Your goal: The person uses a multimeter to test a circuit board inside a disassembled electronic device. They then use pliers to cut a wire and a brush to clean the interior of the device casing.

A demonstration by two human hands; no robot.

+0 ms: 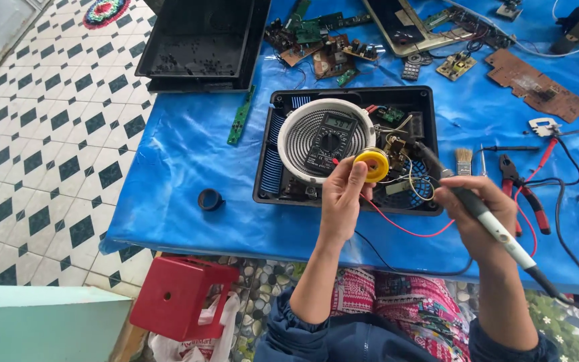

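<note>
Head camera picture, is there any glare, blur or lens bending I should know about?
Head view: soft daylight puts pale sheen on the crinkled blue plastic table cover; the left hand, holding a yellow solder spool, and the right hand look sharp; the tiled floor bows near the edges.

Multimeter point(330, 141) lies on white coil disc point(325, 139): black body, small grey rectangular screen point(340, 123) at top end. White plastic bag point(192, 338) under red stool point(181, 295).

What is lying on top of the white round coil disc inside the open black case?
A dark digital multimeter lies on the white round coil disc, covering its centre. The left hand, holding a yellow solder spool, hides the disc's lower right edge.
</note>
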